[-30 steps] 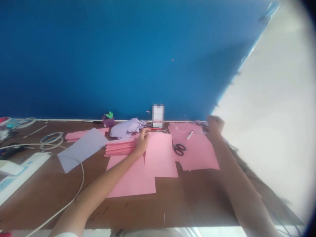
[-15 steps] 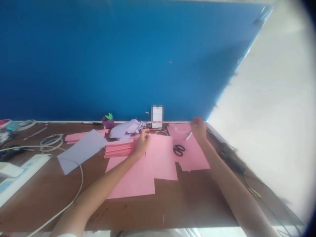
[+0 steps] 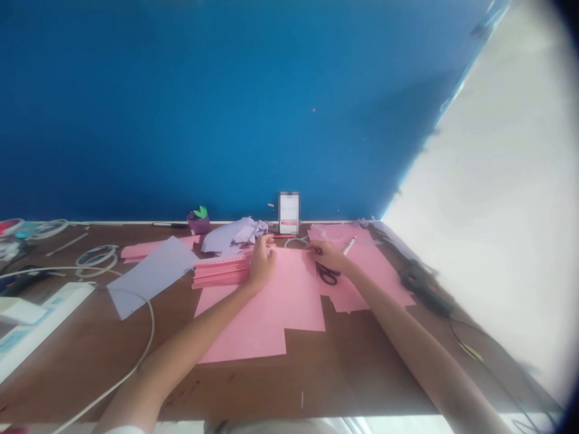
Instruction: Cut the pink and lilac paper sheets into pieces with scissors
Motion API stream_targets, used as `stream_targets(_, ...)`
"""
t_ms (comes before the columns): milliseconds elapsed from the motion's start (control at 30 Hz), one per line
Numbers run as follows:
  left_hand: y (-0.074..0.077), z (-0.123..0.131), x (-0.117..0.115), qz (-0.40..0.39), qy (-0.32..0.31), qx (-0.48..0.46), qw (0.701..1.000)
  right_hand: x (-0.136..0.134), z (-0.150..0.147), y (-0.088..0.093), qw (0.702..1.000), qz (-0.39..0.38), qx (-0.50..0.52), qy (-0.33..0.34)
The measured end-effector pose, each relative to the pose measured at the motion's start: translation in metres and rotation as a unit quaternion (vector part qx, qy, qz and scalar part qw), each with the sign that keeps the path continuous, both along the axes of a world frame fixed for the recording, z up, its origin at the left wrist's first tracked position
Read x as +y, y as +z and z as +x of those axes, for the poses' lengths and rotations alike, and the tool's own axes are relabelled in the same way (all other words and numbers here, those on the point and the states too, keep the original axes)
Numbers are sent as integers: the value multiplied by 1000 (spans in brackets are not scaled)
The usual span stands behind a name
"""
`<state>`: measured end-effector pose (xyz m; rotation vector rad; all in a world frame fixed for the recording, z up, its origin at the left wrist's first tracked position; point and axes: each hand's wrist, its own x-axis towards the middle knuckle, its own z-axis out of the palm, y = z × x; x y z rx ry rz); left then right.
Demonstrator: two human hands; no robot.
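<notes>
My left hand (image 3: 261,263) rests on the far left corner of a pink paper sheet (image 3: 289,289), fingers curled, beside a stack of folded pink strips (image 3: 220,269). My right hand (image 3: 326,255) lies on the sheet's far right corner, fingers pinched at its edge. Black scissors (image 3: 328,274) lie just under my right wrist. A white pen (image 3: 348,245) lies on another pink sheet (image 3: 380,265) to the right. A larger pink sheet (image 3: 244,331) lies underneath, nearer me.
A lilac sheet (image 3: 151,274) and crumpled lilac paper (image 3: 235,233) lie to the left. A white cable (image 3: 140,337), tape rolls (image 3: 94,255) and a white power strip (image 3: 40,313) sit at far left. A phone (image 3: 289,212) leans on the blue wall. Black cables (image 3: 425,283) run along the right.
My right hand has come back from the far right corner of the table leftward to the pink sheet's far right corner. My left hand has stayed put.
</notes>
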<state>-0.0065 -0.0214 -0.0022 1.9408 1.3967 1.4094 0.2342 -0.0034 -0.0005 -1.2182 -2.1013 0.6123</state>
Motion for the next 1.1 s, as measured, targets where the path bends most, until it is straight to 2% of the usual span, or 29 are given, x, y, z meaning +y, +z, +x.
stream_targets(67, 4, 3, -7, 69, -11, 85, 994, -3, -6, 0, 1000, 2, 6, 14)
stream_targets(167, 4, 9, -15, 131, -55, 214, 967, -9, -14, 3, 999, 5, 14, 42)
stream_targets(367, -6, 10, -11, 122, -80, 334, 931, -14, -19, 4, 998, 24, -7, 52)
stream_targets(567, -10, 7, -9, 96, -98, 352, 926, -11, -15, -5, 997, 69, -24, -2)
stream_targets(767, -10, 8, -8, 100, -92, 355, 925, -10, -14, -9, 993, 107, -46, -27)
stream_targets(1100, -10, 9, -8, 102, -89, 359, 923, -14, -14, -10, 986, 149, -62, -27)
